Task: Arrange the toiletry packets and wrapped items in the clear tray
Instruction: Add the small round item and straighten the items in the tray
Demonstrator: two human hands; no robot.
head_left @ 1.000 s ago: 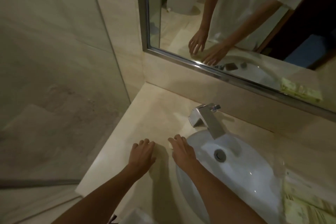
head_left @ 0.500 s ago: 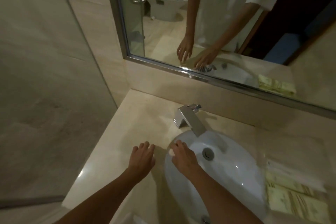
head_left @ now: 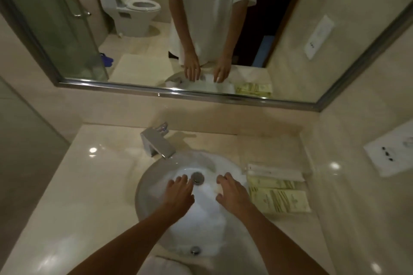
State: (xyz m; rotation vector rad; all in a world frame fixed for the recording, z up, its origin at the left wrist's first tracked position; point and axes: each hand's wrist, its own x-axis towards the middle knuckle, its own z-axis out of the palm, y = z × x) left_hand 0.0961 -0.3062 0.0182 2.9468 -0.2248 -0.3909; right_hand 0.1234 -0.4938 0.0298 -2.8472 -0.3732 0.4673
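A clear tray [head_left: 309,171] sits on the counter to the right of the white sink [head_left: 147,185]. Inside it lie yellow-green toiletry packets [head_left: 279,200] and, behind them, a long white wrapped item [head_left: 273,172]. My right hand [head_left: 232,194] hovers over the right side of the basin, just left of the tray, fingers curled, with a small pale wrapped item [head_left: 217,189] pinched at the thumb. Over the left of the basin near the drain [head_left: 197,177] is my left hand [head_left: 180,195], fingers relaxed and holding nothing.
A chrome faucet [head_left: 158,145] stands behind the basin. Along the back wall runs the mirror [head_left: 201,29]. A wall socket [head_left: 391,152] is on the right wall, a glass shower panel [head_left: 26,163] at the left. Something white [head_left: 165,265] lies at the counter's front edge.
Both hands have moved right, from the counter left of the sink to over the basin. The view has swung right, bringing the whole tray into sight.
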